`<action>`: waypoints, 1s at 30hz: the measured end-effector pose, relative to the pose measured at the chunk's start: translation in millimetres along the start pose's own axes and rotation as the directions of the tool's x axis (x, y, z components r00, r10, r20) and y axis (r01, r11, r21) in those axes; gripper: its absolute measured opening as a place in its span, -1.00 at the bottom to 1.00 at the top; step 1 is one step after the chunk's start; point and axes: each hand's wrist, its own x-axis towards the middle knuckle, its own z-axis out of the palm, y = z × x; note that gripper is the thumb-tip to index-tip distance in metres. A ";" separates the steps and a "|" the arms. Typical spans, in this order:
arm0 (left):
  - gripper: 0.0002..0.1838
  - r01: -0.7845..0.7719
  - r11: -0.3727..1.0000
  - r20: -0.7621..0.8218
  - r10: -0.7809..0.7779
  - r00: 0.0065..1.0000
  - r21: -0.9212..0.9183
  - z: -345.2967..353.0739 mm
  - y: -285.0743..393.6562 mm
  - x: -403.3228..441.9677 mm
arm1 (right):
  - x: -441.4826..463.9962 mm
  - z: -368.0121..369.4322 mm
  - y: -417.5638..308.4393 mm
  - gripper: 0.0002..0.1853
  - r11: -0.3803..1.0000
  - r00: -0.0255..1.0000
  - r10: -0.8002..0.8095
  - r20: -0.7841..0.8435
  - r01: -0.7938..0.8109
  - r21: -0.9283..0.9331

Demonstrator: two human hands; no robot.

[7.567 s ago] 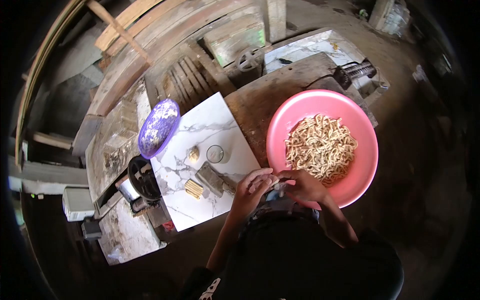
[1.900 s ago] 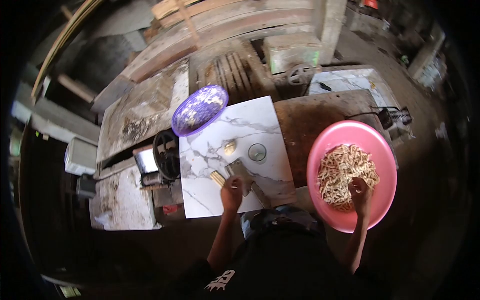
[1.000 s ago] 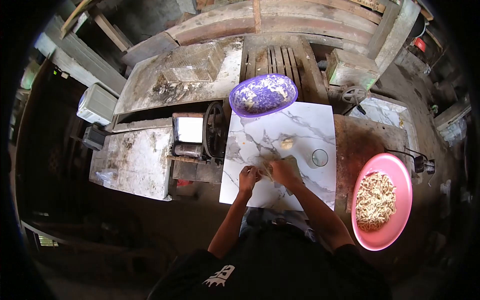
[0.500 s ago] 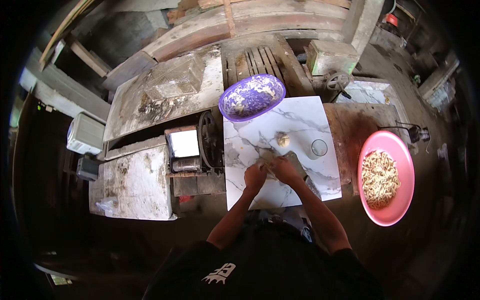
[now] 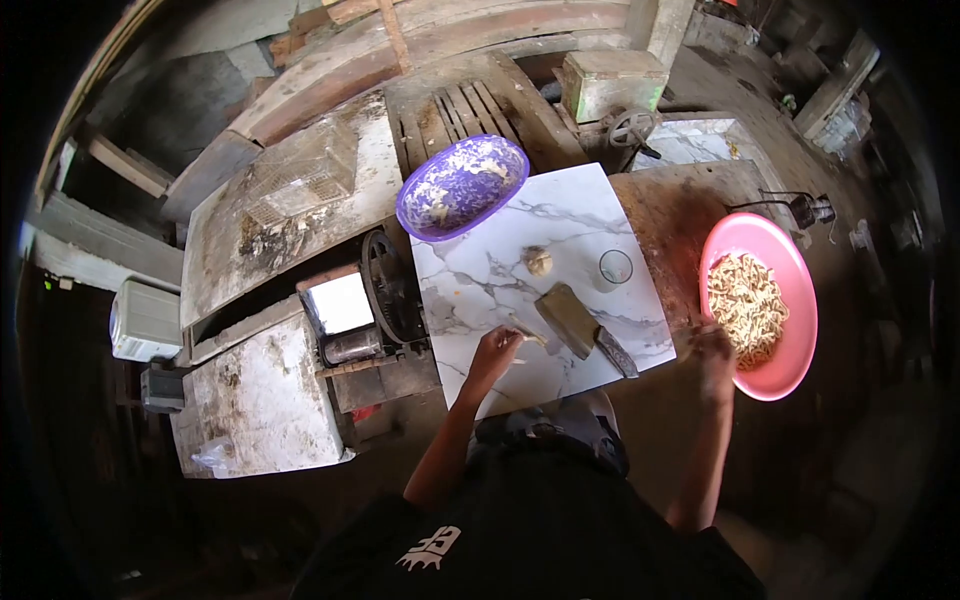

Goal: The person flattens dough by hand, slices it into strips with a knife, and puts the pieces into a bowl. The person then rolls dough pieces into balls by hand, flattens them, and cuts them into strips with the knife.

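My left hand is over the near part of a white marble-patterned board, its fingers closed on a thin strip of dough. My right hand is at the near left rim of a pink basin; motion smears its fingers. Many short twisted dough pieces lie in that basin. To the right of my left hand, a cleaver rests flat on the board, its dark handle pointing toward me. Beyond the blade sit a small dough ball and a clear glass.
A purple basin smeared with dough overlaps the board's far left corner. Left of the board stands a roller machine with a dark wheel. A wire tray lies on the worn table behind it.
My hands were together over the board; the right has swung right to the pink basin, uncovering the cleaver. My left hand remains low over the board. The whole view has shifted and turned.
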 end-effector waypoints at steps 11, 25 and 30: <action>-0.84 0.063 0.975 0.246 -0.008 0.969 -0.215 -5.9 108.8 -25.4 | 0.9 5.2 -29.8 -0.36 0.952 0.894 -0.294 0.338 0.243 0.185; -0.73 0.104 0.965 0.507 0.034 0.861 -0.241 99.5 152.6 -16.7 | -5.6 -18.6 -47.2 -0.82 0.959 0.995 0.018 0.100 0.011 -0.283; -0.68 0.212 0.901 0.599 0.064 0.798 -0.378 142.5 172.9 -16.3 | -3.9 -62.0 -68.7 -0.66 0.537 0.900 -0.420 -0.117 0.142 -0.832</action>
